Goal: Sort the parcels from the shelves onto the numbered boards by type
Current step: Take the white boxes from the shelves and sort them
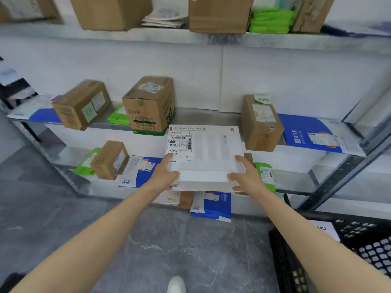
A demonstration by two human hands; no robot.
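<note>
Shelving (201, 117) stands ahead, and before its middle shelf our left hand (167, 176) and right hand (247, 176) curl round the white box (209, 149) at its near corners, long side crosswise.

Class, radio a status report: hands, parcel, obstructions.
Left hand, right hand grip white parcel at near corners. Parcel level before middle shelf. Brown box close on right.

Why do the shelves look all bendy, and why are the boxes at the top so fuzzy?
Head view: the wide-angle lens bows the middle shelf toward the frame edges. Head view: the top cardboard boxes are smeared, probably by head motion. Head view: the white box gripped by the left hand and right hand looks sharper; light is soft, without hard glare.
</note>
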